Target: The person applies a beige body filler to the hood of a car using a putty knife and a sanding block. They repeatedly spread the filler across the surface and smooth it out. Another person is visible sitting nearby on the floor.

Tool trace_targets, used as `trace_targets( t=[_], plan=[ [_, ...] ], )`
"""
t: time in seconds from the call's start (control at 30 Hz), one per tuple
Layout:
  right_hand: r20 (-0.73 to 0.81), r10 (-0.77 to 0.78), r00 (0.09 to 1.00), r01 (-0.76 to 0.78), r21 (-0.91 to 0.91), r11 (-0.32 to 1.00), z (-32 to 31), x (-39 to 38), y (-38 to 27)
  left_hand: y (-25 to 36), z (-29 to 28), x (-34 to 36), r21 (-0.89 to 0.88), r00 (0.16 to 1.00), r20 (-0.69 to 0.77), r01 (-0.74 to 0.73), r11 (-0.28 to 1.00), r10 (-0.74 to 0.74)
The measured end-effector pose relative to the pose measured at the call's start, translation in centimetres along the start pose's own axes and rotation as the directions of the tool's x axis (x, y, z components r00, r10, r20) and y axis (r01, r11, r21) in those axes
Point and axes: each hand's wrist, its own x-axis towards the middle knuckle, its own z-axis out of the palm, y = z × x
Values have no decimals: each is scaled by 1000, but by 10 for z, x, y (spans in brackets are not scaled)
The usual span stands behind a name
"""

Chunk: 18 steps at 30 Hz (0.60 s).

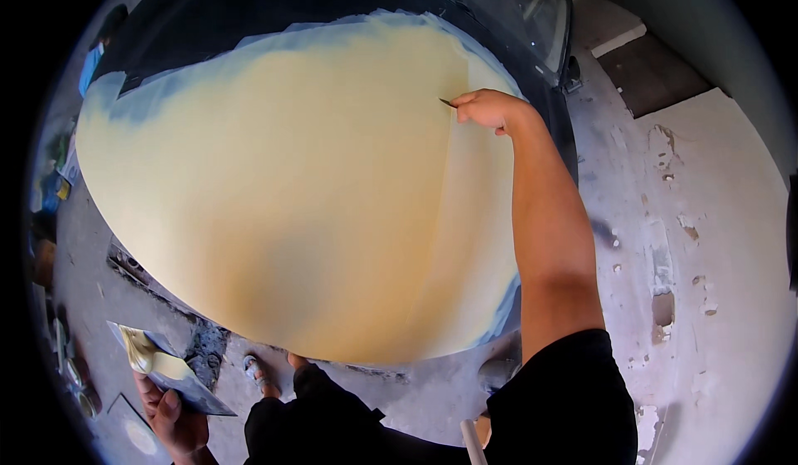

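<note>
A broad car hood fills the middle, coated in pale yellow filler with a thin bluish edge where the dark paint shows. My right hand is closed at the hood's right side. Its fingers hold a thin dark-edged spreader at the filler surface; most of the blade is hidden by the angle and the hand. At the lower left, off the hood, my left hand grips a flat metal plate. A glossy lump of yellow filler sits near the plate's upper corner.
Dark bodywork and the windshield lie beyond the hood. A pale wall with chipped patches runs along the right. One sandaled foot stands below the hood's near edge. Blurred items line the far left.
</note>
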Motion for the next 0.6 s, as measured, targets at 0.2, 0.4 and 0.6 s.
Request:
trace_targets(
  t=[0.2,0.4,0.6],
  plan=[
    [19,-52,998,51,62,997,31,-34,2,2,-14,-16,6,1000,-12,24,1000,-24],
    [11,-145,989,143,78,987,62,-59,7,6,-12,-25,-11,996,55,70,997,-69],
    [17,-151,988,150,42,988,88,-88,9,9,-16,-34,-1,994,64,89,996,-89]
  ],
)
